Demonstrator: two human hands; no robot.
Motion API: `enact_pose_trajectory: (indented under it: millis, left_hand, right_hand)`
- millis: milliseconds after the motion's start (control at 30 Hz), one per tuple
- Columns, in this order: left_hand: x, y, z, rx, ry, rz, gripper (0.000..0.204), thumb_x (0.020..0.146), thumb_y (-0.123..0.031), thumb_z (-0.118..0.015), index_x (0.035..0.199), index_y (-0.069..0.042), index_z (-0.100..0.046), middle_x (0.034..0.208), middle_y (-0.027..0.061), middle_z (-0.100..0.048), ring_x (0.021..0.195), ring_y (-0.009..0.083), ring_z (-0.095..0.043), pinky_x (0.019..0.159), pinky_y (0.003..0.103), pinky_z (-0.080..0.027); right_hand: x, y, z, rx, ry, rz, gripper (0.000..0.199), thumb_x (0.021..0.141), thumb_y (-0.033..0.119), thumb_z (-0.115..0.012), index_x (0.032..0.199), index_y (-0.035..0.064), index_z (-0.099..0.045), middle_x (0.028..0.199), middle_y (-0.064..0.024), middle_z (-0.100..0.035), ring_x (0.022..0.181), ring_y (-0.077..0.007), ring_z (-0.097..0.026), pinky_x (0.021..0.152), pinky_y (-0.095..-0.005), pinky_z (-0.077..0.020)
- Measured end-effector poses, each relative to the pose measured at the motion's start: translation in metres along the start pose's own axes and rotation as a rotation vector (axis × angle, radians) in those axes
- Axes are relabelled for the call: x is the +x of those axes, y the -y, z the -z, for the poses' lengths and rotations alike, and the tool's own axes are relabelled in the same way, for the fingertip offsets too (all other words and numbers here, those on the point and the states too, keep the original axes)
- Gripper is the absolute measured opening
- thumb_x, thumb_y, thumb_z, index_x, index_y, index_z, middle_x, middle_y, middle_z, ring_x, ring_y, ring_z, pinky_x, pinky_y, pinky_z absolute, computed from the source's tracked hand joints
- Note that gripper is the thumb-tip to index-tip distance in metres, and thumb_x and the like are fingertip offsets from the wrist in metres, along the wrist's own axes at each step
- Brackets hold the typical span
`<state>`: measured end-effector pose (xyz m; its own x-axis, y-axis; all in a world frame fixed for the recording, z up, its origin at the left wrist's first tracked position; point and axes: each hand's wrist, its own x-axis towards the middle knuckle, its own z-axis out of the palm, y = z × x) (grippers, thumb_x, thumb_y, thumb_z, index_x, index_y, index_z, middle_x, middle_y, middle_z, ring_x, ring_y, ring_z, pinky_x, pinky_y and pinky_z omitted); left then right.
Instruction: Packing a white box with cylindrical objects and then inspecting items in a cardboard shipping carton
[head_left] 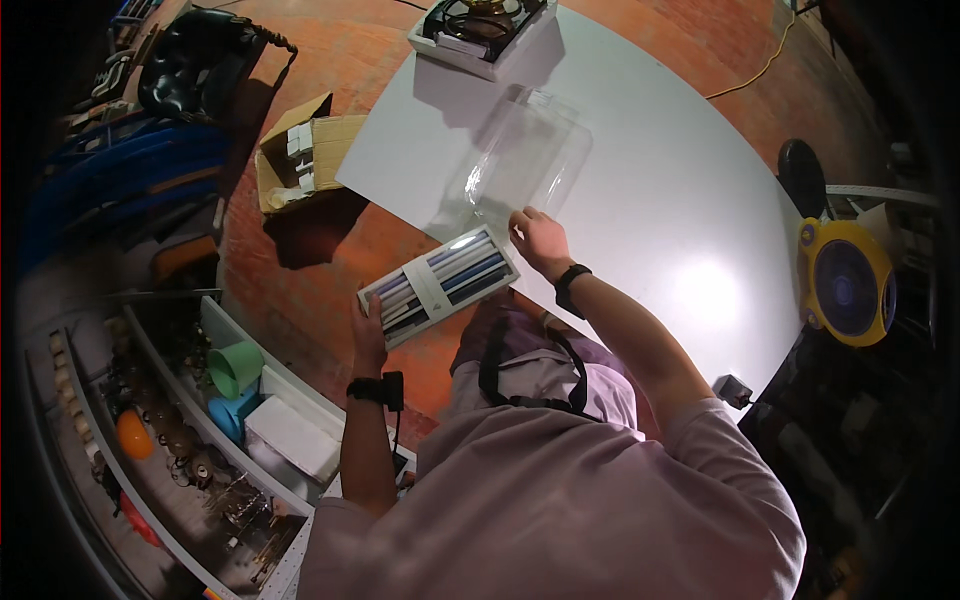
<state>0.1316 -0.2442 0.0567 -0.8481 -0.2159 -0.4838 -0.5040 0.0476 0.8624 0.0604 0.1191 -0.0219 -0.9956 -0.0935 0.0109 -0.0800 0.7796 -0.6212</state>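
Note:
My left hand (370,338) grips the lower left end of a flat white box (437,283), tilted just off the table's near edge. Inside lie slim sticks in rows, shaded white, lilac, grey and dark blue, with a pale band across the middle; their exact kind is unclear. My right hand (538,242) is between that box and a clear plastic container (535,150) lying on the table. Its fingers are curled together at the container's near edge; anything between them is hidden.
A white table (660,160) carries a white box (480,60) of dark items at its far edge. An open cardboard box (335,150) stands to the left. Shelves with a green cup (236,368) are at lower left. A yellow round device (848,282) sits at the right.

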Motion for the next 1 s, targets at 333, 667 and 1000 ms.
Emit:
enact_pose_trajectory:
  millis: [333, 667, 1000]
  left_hand:
    - [0.011, 0.005, -0.014, -0.145, 0.026, -0.067, 0.052, 0.108, -0.027, -0.051, 0.151, -0.003, -0.034, 0.139, 0.0168, -0.053, 0.124, 0.0251, -0.057, 0.102, 0.037, -0.05]
    - [0.005, -0.003, -0.046, -0.229, -0.017, -0.133, 0.049, 0.11, -0.024, -0.05, 0.154, -0.015, -0.031, 0.142, 0.0152, -0.048, 0.124, 0.025, -0.055, 0.102, 0.038, -0.049]
    - [0.02, -0.015, -0.063, -0.201, 0.099, -0.15, 0.053, 0.109, -0.026, -0.052, 0.156, -0.017, -0.03, 0.143, 0.0155, -0.048, 0.126, 0.0253, -0.054, 0.103, 0.038, -0.05]
  right_hand:
    - [-0.025, 0.004, 0.022, 0.11, 0.018, -0.089, 0.012, 0.092, 0.016, -0.064, 0.101, 0.0106, -0.07, 0.098, -0.0109, -0.067, 0.089, -0.0351, -0.067, 0.078, -0.0457, -0.0558]
    - [-0.036, 0.016, 0.034, 0.326, -0.128, -0.17, 0.024, 0.088, 0.005, -0.064, 0.112, 0.0075, -0.067, 0.097, -0.0135, -0.067, 0.085, -0.0336, -0.068, 0.077, -0.0425, -0.0554]
    - [-0.041, 0.024, 0.053, 0.238, -0.203, -0.15, 0.021, 0.085, 0.002, -0.067, 0.106, 0.0078, -0.067, 0.094, -0.011, -0.067, 0.087, -0.0322, -0.066, 0.077, -0.0417, -0.0543]
